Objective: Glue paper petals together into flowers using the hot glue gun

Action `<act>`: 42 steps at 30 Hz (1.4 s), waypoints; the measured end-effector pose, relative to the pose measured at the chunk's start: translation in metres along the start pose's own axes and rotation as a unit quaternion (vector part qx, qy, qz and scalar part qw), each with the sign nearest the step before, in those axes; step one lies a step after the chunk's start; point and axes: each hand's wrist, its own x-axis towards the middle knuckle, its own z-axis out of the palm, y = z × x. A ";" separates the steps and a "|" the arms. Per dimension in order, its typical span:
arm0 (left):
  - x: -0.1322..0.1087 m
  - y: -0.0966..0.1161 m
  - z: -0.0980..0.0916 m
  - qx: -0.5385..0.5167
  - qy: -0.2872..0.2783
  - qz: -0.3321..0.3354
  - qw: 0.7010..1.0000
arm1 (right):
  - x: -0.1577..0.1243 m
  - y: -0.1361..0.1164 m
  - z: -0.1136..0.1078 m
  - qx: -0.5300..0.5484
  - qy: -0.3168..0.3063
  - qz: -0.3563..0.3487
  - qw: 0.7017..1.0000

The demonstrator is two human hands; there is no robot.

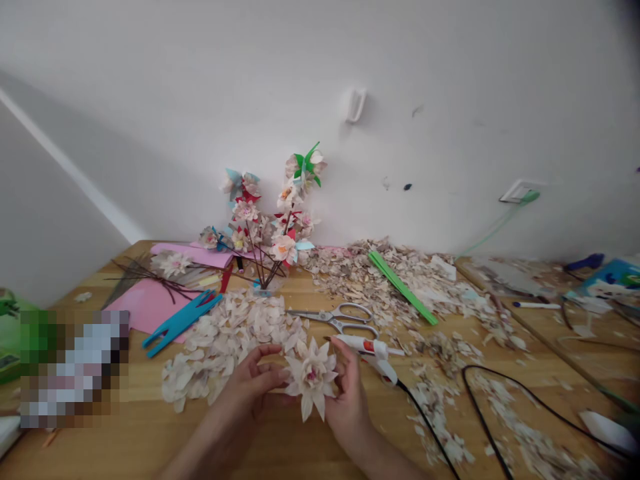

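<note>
A handmade flower point(313, 375) with pale pointed petals and a pinkish centre faces up between my hands, just above the table. My right hand point(351, 393) grips it from the right, the fingers partly hidden behind the petals. From the other side, my left hand point(256, 377) has its fingers curled against the left petals. Just beyond lie metal scissors point(356, 312) and a white glue gun point(367, 345) with a black cord. Loose pale petals point(255, 320) are heaped past my left hand.
Finished flowers on brown stems point(263, 257) stand near the wall. At left lie a blue strip point(183, 323), pink paper point(145, 303) and thin dark stems point(167, 280). Dry scraps point(345, 270) and a green strip point(403, 288) cover the right; a black cable point(530, 380) loops there.
</note>
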 end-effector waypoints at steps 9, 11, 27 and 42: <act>-0.005 0.005 0.009 -0.027 0.018 -0.031 0.999 | 0.000 -0.001 -0.002 -0.012 0.008 0.003 1.000; -0.005 0.007 0.010 -0.034 0.015 -0.033 0.999 | 0.001 0.000 -0.002 -0.012 0.015 0.000 1.000; -0.006 0.007 0.004 -0.008 -0.006 -0.014 1.000 | 0.003 -0.005 -0.004 -0.120 -0.007 -0.042 0.992; 0.017 -0.012 -0.014 -0.060 -0.080 0.022 0.995 | 0.004 -0.003 -0.002 -0.123 -0.002 -0.009 0.992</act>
